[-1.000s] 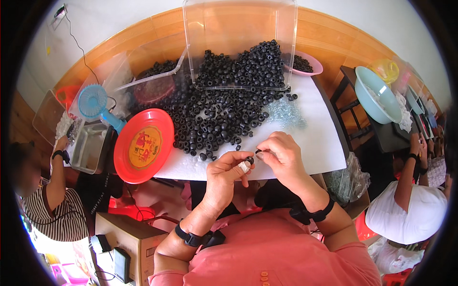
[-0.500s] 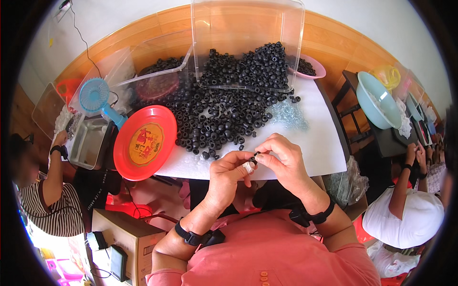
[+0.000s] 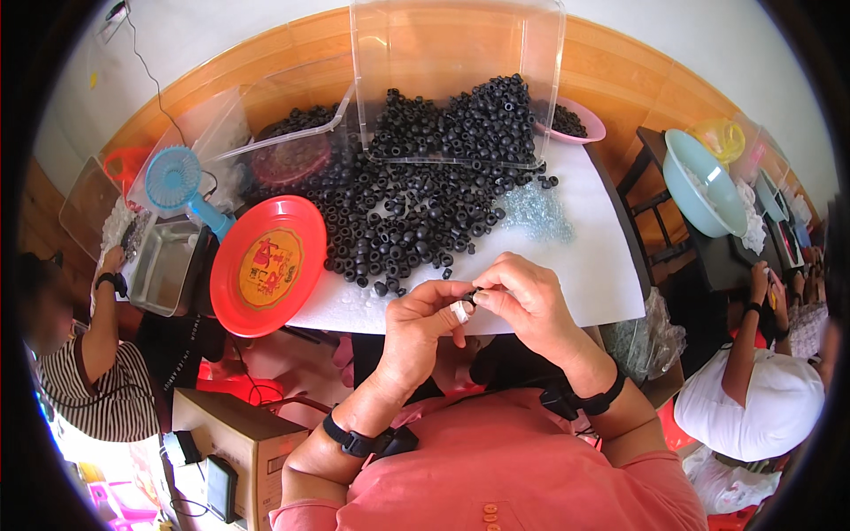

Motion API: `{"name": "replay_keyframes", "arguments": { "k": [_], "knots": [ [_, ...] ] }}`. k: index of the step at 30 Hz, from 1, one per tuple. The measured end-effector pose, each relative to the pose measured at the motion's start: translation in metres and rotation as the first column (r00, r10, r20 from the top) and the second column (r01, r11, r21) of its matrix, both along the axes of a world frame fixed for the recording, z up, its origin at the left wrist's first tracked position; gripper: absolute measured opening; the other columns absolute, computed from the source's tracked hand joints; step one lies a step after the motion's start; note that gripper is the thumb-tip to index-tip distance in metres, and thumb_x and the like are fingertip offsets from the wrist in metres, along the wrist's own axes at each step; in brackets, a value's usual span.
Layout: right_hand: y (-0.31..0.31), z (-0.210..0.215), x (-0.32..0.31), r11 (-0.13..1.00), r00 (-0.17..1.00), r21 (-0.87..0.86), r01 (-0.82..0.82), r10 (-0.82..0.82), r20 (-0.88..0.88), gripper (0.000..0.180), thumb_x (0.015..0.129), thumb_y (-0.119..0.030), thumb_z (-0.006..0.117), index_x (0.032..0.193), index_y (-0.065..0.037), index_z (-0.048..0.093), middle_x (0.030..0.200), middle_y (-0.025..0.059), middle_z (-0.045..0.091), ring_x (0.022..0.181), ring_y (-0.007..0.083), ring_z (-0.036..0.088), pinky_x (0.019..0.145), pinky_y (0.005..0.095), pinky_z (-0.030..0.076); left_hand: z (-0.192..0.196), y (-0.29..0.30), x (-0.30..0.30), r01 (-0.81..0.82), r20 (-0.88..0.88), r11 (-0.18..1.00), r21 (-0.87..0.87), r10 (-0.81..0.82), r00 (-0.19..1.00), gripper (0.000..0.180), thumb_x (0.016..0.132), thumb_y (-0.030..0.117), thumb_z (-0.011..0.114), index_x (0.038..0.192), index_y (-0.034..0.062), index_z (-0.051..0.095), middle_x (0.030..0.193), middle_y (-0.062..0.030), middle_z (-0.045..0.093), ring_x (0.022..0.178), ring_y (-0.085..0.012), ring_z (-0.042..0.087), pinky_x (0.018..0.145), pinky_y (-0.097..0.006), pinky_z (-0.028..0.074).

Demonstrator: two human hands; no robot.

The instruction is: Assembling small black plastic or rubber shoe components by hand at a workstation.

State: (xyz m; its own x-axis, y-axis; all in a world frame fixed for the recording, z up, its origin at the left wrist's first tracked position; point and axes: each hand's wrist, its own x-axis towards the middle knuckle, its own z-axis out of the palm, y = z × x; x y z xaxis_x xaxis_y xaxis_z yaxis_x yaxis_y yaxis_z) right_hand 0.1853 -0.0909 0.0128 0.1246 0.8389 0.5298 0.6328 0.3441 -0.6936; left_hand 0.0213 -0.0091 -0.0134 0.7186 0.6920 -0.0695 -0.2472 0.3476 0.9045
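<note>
Over the table's near edge, my left hand (image 3: pixel 414 326) and my right hand (image 3: pixel 531 299) meet, fingertips pinched together. Between them is a small black round part (image 3: pixel 470 297), mostly covered by the fingers. White tape wraps a finger or thumb of my left hand. Beyond the hands spreads a heap of black ring-like parts (image 3: pixel 403 212), small, round and many with a hole. To its right lies a patch of tiny clear bluish pieces (image 3: pixel 537 214) on the white table top (image 3: pixel 591 257).
A tipped clear plastic bin (image 3: pixel 456 44) spills black parts. A red round tray (image 3: pixel 221 288) overhangs the table's left edge beside a blue fan (image 3: pixel 174 180). Behind stands a pink bowl (image 3: pixel 593 126). People work at both sides; a pale blue basin (image 3: pixel 695 190) is at right.
My hands stay pinched together in nearly the same place, with a slight shift of the fingers. The person at right has moved their hands and now holds something yellowish.
</note>
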Motion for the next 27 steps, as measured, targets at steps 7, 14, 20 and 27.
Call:
{"name": "replay_keyframes", "arguments": {
  "k": [7,14,20,27],
  "knots": [
    [0.0,-0.007,-0.012,0.996,0.994,0.071,0.051,-0.043,-0.102,0.011,0.082,0.0,0.07,0.085,-0.002,0.06,0.074,0.0091,0.057,0.066,0.0262,0.058,0.057,0.0355,0.046,-0.003,0.001,-0.001,-0.002,0.033,1.0,-0.02,0.002,0.999,0.016,0.091,-0.001,0.065,0.106,-0.0064,0.066,0.09,-0.0119,0.069,0.073,-0.0153,0.064,0.053,-0.025,0.05],
    [0.0,-0.024,-0.021,0.99,0.97,0.094,0.105,-0.081,-0.228,0.01,0.083,0.003,0.068,0.087,-0.001,0.059,0.074,0.0101,0.056,0.063,0.0277,0.057,0.055,0.0365,0.045,-0.003,-0.003,0.0,-0.035,-0.014,0.999,0.019,0.035,0.999,0.016,0.091,0.001,0.066,0.105,-0.0076,0.065,0.088,-0.0128,0.068,0.071,-0.0158,0.063,0.05,-0.025,0.048],
    [-0.004,-0.014,-0.007,0.987,0.993,0.148,0.059,-0.073,0.089,0.013,0.082,0.003,0.066,0.091,-0.003,0.059,0.076,0.0104,0.057,0.066,0.0314,0.057,0.058,0.0403,0.045,-0.001,-0.006,0.001,-0.046,-0.029,0.999,0.011,0.047,0.998,0.016,0.09,-0.001,0.066,0.104,-0.008,0.065,0.086,-0.013,0.068,0.069,-0.015,0.062,0.049,-0.024,0.047],
    [-0.007,-0.006,-0.005,0.987,0.964,0.134,0.087,-0.117,0.238,0.019,0.073,0.003,0.065,0.089,-0.005,0.057,0.077,0.0097,0.057,0.071,0.0318,0.058,0.062,0.0426,0.045,-0.001,-0.007,0.004,-0.05,-0.089,0.997,0.057,0.055,0.994,0.014,0.09,-0.001,0.066,0.102,-0.008,0.065,0.085,-0.0122,0.068,0.066,-0.0142,0.061,0.048,-0.023,0.046]
  ]
}}
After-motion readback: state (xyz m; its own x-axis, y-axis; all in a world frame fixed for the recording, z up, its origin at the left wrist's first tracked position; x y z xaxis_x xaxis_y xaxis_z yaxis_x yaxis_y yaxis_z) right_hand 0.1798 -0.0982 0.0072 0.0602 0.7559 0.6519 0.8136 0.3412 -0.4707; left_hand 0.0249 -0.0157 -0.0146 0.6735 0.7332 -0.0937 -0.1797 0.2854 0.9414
